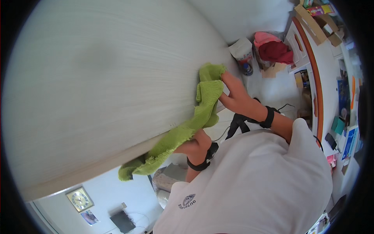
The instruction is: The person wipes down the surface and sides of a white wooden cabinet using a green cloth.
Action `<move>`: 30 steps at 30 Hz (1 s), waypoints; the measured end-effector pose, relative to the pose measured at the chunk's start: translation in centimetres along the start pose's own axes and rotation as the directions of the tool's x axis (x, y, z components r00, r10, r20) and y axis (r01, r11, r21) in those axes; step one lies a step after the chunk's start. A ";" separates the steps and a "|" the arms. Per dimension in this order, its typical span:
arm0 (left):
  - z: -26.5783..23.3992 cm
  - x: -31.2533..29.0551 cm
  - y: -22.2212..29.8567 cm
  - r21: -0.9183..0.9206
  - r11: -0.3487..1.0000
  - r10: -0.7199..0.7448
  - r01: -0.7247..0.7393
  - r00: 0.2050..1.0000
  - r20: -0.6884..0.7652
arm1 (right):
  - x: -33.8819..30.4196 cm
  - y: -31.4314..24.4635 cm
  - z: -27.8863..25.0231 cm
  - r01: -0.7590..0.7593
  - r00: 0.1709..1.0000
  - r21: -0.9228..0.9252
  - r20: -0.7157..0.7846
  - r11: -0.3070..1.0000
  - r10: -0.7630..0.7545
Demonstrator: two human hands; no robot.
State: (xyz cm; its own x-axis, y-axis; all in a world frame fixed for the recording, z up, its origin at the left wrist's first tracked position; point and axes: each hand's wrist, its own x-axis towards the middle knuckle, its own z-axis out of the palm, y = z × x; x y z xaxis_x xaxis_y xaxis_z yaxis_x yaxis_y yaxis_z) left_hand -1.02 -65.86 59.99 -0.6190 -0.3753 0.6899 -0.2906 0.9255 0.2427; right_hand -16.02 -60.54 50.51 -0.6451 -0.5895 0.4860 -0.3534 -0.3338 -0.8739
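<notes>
A long green ribbed cloth [208,93] with frayed edges lies against a large pale wood-grain panel [109,74] and runs down along its edge. My right hand [235,95] is closed on the cloth's upper part, thumb and fingers pinching it. Lower down, my left hand [196,143] grips the same cloth from behind, its fingers mostly hidden by the fabric. The cloth's lower end [134,167] hangs over the panel's edge. Black bands circle both my wrists.
Red and pink cloths [274,50] sit in a box beside a plastic bottle [246,68]. Open cardboard boxes [311,25] stand on a cluttered counter with a brown edge [317,85]. A square clock [80,199] hangs on the wall at lower left.
</notes>
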 end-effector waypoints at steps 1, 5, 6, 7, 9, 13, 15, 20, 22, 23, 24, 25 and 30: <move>-0.3 0.1 -0.2 0.033 0.998 0.056 -0.057 0.998 0.019 | 0.3 -0.5 0.0 -0.007 1.000 -0.005 -0.011 1.000 0.007; -0.6 0.0 -0.3 -0.018 0.997 0.078 -0.077 0.996 0.035 | 2.0 -2.5 0.2 -0.087 0.996 -0.051 0.004 0.995 0.087; -0.6 -0.3 -0.1 -0.029 0.997 0.071 -0.070 0.997 0.034 | 2.8 -2.8 0.4 -0.053 0.998 -0.061 -0.036 0.997 0.051; -0.7 -0.2 0.1 -0.019 0.998 0.056 -0.056 0.998 0.025 | 3.9 -3.0 0.4 -0.050 0.999 -0.066 -0.022 0.997 0.049; -0.7 -0.2 0.8 0.003 1.000 0.028 -0.028 1.000 -0.003 | 5.7 -3.4 0.1 -0.060 0.998 0.004 0.036 0.998 0.059; -1.1 1.2 3.3 0.137 0.986 -0.064 0.097 0.972 -0.228 | 11.6 -5.6 0.5 0.239 0.967 0.012 0.084 0.971 -0.239; 0.1 2.9 5.1 0.212 0.954 -0.124 0.214 0.921 -0.370 | 14.2 -6.5 -0.2 0.275 0.928 -0.054 0.275 0.960 -0.251; 2.3 6.6 7.4 0.491 0.720 -0.232 0.491 0.836 -0.497 | 15.0 -3.6 0.8 0.482 0.821 0.192 0.241 0.855 -0.517; 0.0 7.4 8.3 0.766 0.423 -0.336 0.484 0.869 -0.364 | 14.5 -2.0 0.4 0.499 0.748 0.241 0.365 0.833 -0.554; -1.3 7.3 8.5 0.840 0.312 -0.386 0.445 0.867 -0.316 | 15.2 -2.2 0.1 0.538 0.692 0.272 0.399 0.798 -0.602; -3.3 8.2 11.6 0.948 0.179 -0.327 0.263 0.925 -0.195 | 15.4 -3.7 -0.7 0.466 0.755 0.321 0.343 0.825 -0.560; -3.8 9.6 12.6 0.949 0.192 -0.438 0.251 0.887 -0.146 | 16.0 -3.2 -0.6 0.348 0.829 0.324 0.331 0.880 -0.450; -6.3 19.5 14.8 0.910 0.343 -0.624 0.233 0.781 0.036 | 27.9 -5.5 0.1 0.462 0.733 0.302 0.400 0.834 -0.550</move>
State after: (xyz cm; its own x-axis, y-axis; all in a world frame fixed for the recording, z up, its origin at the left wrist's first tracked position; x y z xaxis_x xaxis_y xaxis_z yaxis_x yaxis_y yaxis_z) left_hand -12.76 -59.16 81.32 -0.3279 -0.8723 0.3627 -0.9077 0.1844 -0.3770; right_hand -32.04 -75.26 68.86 -0.0072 -0.5426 0.8400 -0.3881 -0.7727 -0.5024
